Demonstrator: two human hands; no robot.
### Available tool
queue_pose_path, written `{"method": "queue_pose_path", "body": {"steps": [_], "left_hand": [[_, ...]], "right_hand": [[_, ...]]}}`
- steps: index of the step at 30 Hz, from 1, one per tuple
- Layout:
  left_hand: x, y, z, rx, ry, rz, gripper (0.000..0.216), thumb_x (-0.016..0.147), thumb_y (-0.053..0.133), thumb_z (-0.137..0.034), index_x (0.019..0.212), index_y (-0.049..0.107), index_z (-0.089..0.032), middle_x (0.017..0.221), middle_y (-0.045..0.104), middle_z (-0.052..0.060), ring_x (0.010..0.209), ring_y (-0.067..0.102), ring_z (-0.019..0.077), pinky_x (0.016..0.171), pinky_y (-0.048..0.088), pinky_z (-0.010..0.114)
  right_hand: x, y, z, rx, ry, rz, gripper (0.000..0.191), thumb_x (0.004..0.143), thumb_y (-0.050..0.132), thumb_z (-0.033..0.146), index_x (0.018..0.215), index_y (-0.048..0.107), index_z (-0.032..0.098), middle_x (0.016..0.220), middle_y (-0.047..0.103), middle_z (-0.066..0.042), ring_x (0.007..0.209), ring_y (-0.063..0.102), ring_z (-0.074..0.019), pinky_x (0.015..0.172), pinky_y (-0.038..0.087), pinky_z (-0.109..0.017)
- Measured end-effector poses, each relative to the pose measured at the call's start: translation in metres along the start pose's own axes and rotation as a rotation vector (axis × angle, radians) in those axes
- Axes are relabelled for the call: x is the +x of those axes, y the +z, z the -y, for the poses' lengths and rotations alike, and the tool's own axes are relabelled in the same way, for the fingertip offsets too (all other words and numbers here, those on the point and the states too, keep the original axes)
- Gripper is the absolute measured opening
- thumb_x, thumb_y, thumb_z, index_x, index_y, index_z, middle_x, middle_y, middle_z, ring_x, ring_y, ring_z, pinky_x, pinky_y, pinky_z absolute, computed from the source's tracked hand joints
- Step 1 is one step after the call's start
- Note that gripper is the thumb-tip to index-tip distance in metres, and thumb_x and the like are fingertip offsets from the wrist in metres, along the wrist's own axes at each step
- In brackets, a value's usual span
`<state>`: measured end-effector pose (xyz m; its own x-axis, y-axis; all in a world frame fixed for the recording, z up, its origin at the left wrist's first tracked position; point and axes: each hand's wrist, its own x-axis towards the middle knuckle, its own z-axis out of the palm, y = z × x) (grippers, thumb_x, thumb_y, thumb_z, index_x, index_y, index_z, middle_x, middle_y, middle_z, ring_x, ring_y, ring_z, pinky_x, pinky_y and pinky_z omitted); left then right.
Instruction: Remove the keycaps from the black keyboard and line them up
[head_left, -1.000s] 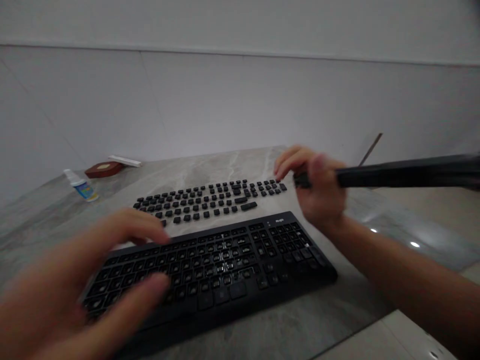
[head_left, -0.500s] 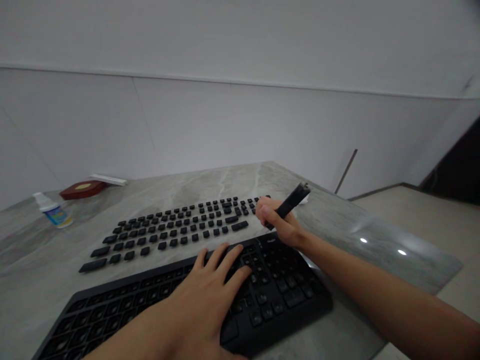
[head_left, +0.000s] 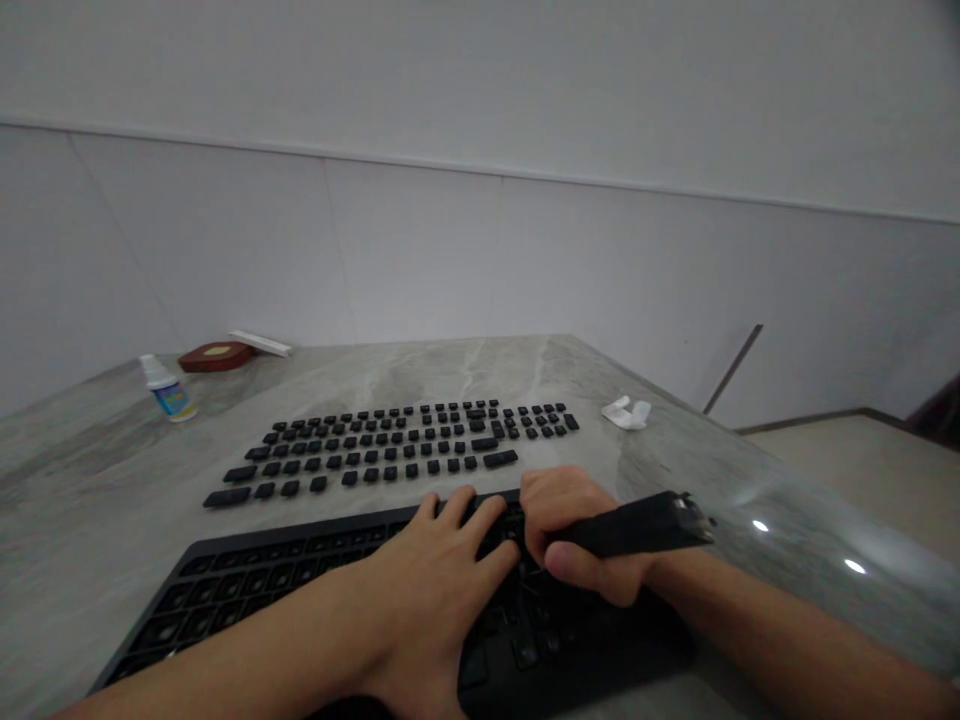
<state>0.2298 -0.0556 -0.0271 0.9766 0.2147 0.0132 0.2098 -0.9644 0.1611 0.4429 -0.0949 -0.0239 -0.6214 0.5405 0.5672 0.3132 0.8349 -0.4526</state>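
Observation:
A black keyboard (head_left: 247, 582) lies at the near edge of my view, its left part stripped down to open key sockets. My left hand (head_left: 435, 575) rests on its middle, fingers spread and pressing from above. My right hand (head_left: 566, 510) is wrapped round a thick black-handled tool with a metal end (head_left: 637, 525), over the keyboard's right part. That tool's metal end points right, and its working end is hidden below my fist. Beyond the keyboard, removed black keycaps (head_left: 390, 450) stand in rows on the grey marbled tabletop (head_left: 420, 370).
A white spray bottle with a blue label (head_left: 171, 392) stands at the far left, near a dark red box (head_left: 215, 356) and a white strip (head_left: 260, 343). Crumpled white tissue (head_left: 626, 412) lies right of the keycaps. A white wall (head_left: 420, 250) rises behind the table.
My right hand has come down and nearer, onto the keyboard's right part, and the tool has swung from slanting upward to nearly level. My left hand stays on the keyboard. The view has shifted.

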Motion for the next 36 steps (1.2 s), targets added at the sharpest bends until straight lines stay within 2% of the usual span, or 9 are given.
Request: {"method": "queue_pose_path", "body": {"steps": [7, 11, 14, 17, 21, 23, 28, 32, 36], "left_hand": [[-0.026, -0.017, 0.011, -0.007, -0.043, 0.054, 0.104, 0.035, 0.080, -0.061, 0.125, 0.052, -0.017, 0.146, 0.036, 0.018, 0.125, 0.037, 0.0465, 0.105, 0.031, 0.064], [-0.044, -0.028, 0.027, -0.009, -0.079, 0.069, 0.109, 0.033, 0.083, -0.054, 0.130, 0.050, -0.016, 0.146, 0.035, 0.020, 0.127, 0.034, 0.0482, 0.106, 0.029, 0.065], [-0.043, -0.025, 0.035, -0.065, -0.035, -0.030, 0.087, 0.046, 0.080, -0.060, 0.118, 0.058, -0.017, 0.134, 0.046, 0.016, 0.119, 0.042, 0.0406, 0.103, 0.034, 0.058], [-0.037, -0.014, 0.037, -0.132, 0.044, -0.181, 0.062, 0.060, 0.077, -0.060, 0.103, 0.062, -0.017, 0.108, 0.056, 0.010, 0.099, 0.049, 0.0289, 0.091, 0.040, 0.046], [-0.035, 0.000, 0.032, -0.174, 0.164, -0.274, 0.015, 0.089, 0.056, -0.032, 0.089, 0.059, -0.018, 0.089, 0.059, 0.006, 0.086, 0.051, 0.0209, 0.080, 0.039, 0.038], [-0.036, 0.003, 0.029, -0.185, 0.185, -0.280, 0.012, 0.094, 0.047, -0.022, 0.089, 0.056, -0.017, 0.090, 0.061, 0.005, 0.087, 0.052, 0.0195, 0.079, 0.038, 0.037], [-0.039, 0.002, 0.027, -0.231, 0.169, -0.246, 0.010, 0.095, 0.047, -0.020, 0.092, 0.057, -0.018, 0.094, 0.063, 0.004, 0.089, 0.054, 0.0183, 0.079, 0.038, 0.035], [-0.038, 0.003, 0.029, -0.210, 0.166, -0.243, 0.012, 0.094, 0.047, -0.018, 0.091, 0.058, -0.017, 0.090, 0.062, 0.004, 0.086, 0.053, 0.0184, 0.077, 0.037, 0.035], [-0.035, 0.005, 0.030, -0.227, 0.168, -0.289, 0.010, 0.094, 0.048, -0.014, 0.089, 0.057, -0.016, 0.089, 0.061, 0.004, 0.083, 0.052, 0.0171, 0.076, 0.036, 0.033]], "right_hand": [[0.001, 0.002, 0.001, -0.011, -0.020, 0.074, 0.050, 0.096, 0.024, 0.051, 0.057, 0.035, 0.022, 0.047, 0.043, -0.001, 0.048, 0.043, -0.0140, 0.059, 0.041, -0.032], [0.003, 0.013, 0.003, -0.047, -0.001, 0.019, 0.045, 0.096, 0.035, 0.045, 0.060, 0.043, 0.020, 0.051, 0.049, -0.001, 0.052, 0.047, -0.0132, 0.060, 0.041, -0.030], [0.005, 0.027, 0.003, -0.108, -0.017, -0.024, 0.035, 0.096, 0.043, 0.038, 0.069, 0.052, 0.018, 0.061, 0.056, -0.001, 0.060, 0.051, -0.0126, 0.064, 0.040, -0.029], [0.007, 0.040, 0.002, -0.181, -0.047, -0.037, 0.033, 0.097, 0.048, 0.040, 0.075, 0.054, 0.017, 0.067, 0.057, -0.001, 0.066, 0.052, -0.0129, 0.066, 0.038, -0.030], [0.012, 0.046, 0.001, -0.290, -0.076, -0.037, 0.034, 0.099, 0.047, 0.039, 0.075, 0.053, 0.016, 0.068, 0.057, -0.001, 0.067, 0.051, -0.0135, 0.065, 0.035, -0.030], [0.014, 0.044, 0.001, -0.323, -0.110, -0.022, 0.032, 0.099, 0.047, 0.037, 0.075, 0.052, 0.016, 0.068, 0.058, -0.001, 0.068, 0.050, -0.0143, 0.065, 0.034, -0.031], [0.013, 0.035, 0.004, -0.352, -0.145, 0.116, 0.013, 0.085, 0.052, 0.020, 0.073, 0.047, 0.018, 0.069, 0.056, -0.001, 0.068, 0.045, -0.0153, 0.065, 0.031, -0.034], [0.009, 0.034, 0.007, -0.379, -0.134, 0.173, 0.015, 0.081, 0.052, 0.015, 0.069, 0.043, 0.018, 0.066, 0.053, 0.001, 0.065, 0.041, -0.0137, 0.065, 0.029, -0.034], [0.007, 0.040, 0.010, -0.377, -0.092, 0.159, 0.016, 0.081, 0.052, 0.015, 0.067, 0.044, 0.017, 0.063, 0.053, 0.001, 0.063, 0.041, -0.0130, 0.065, 0.028, -0.034]]}}
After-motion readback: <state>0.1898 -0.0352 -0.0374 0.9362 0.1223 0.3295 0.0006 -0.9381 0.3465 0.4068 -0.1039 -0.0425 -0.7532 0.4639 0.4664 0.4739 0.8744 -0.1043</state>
